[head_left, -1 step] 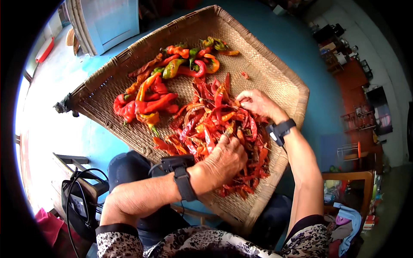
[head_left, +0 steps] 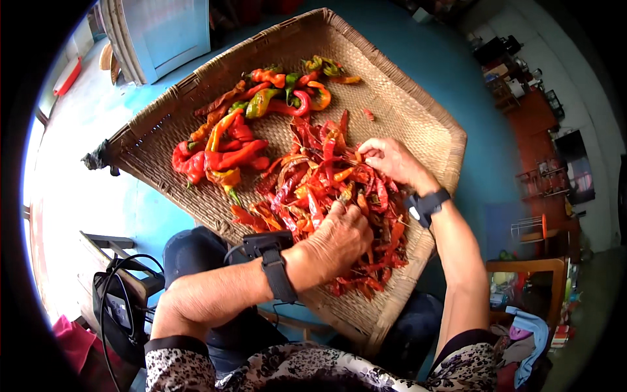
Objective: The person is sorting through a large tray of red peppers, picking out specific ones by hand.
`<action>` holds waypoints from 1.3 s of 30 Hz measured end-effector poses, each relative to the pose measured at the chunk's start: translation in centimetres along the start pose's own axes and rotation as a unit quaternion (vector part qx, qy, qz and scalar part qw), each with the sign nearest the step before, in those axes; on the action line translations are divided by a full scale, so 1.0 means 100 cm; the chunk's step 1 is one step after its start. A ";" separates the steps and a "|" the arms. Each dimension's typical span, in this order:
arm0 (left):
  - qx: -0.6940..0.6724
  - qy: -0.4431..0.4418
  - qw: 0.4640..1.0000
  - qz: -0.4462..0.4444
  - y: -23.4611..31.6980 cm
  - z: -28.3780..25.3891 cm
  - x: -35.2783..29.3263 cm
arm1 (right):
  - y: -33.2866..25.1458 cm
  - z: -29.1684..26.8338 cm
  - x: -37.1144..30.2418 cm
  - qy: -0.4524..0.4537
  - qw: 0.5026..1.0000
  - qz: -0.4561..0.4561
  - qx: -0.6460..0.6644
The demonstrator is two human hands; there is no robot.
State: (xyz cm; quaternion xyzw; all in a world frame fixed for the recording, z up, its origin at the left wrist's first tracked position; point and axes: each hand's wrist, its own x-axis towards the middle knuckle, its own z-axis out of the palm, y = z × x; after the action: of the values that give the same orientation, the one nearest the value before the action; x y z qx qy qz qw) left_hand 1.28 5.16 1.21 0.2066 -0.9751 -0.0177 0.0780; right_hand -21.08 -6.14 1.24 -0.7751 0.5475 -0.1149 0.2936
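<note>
A heap of dried red chili peppers (head_left: pixel 313 176) lies in a shallow woven basket (head_left: pixel 392 91) across my lap. My left hand (head_left: pixel 336 242) is closed at the near side of the heap, its fingertips down among the peppers around a yellowish one. At the heap's right edge my right hand (head_left: pixel 395 162) is closed too, thumb and fingers pinched together; what they hold, if anything, is too small to make out. Fresher, glossy red, orange and green chili peppers (head_left: pixel 238 153) lie apart, toward the basket's left and far sides.
A small red scrap (head_left: pixel 369 115) rests on the weave beyond my right hand. Left of my knee, a wooden stool (head_left: pixel 140 285) stands beside a black bag (head_left: pixel 121 313) with cables. A wooden chair (head_left: pixel 555 268) with clothes on it is at the right. The floor (head_left: pixel 147 209) is blue.
The basket and peppers have shifted very slightly left in the view. Both hands stay at nearly the same places on the heap.
</note>
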 end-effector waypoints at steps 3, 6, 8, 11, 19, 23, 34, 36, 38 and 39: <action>0.010 -0.002 1.000 0.002 -0.002 -0.002 0.002 | -0.035 0.005 -0.056 0.041 0.997 -0.027 0.059; 0.000 0.005 1.000 0.006 -0.008 0.003 0.001 | -0.062 0.020 -0.100 0.130 0.989 -0.058 0.040; -0.001 0.022 1.000 0.006 -0.007 0.003 0.003 | -0.061 0.027 -0.123 0.235 0.970 -0.059 0.021; -0.007 0.077 0.996 0.042 -0.012 0.009 0.006 | -0.061 0.038 -0.148 0.337 0.914 0.007 0.224; -0.051 0.108 0.990 0.075 -0.015 0.008 0.013 | -0.015 -0.001 -0.178 0.565 0.796 -0.003 0.216; -0.053 0.112 0.989 0.078 -0.011 0.012 0.017 | 0.021 -0.014 -0.207 0.599 0.792 0.087 0.083; -0.080 0.104 0.990 0.053 0.000 0.023 0.034 | -0.034 0.030 -0.167 0.218 0.976 0.005 -0.004; -0.075 0.106 0.989 0.073 -0.001 0.022 0.036 | -0.025 0.041 -0.158 0.213 0.972 -0.046 -0.092; -0.081 0.088 0.990 0.077 -0.006 0.021 0.034 | -0.032 0.036 -0.154 0.205 0.975 -0.057 -0.070; -0.086 0.071 0.990 0.082 -0.007 0.021 0.033 | -0.035 0.034 -0.154 0.225 0.973 -0.044 -0.025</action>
State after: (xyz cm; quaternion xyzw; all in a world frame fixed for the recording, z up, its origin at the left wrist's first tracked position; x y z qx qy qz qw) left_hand -1.72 3.15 -0.39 0.1189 -0.9756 -0.0805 0.1661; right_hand -22.42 9.88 2.73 -0.7598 0.5678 -0.2851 0.1381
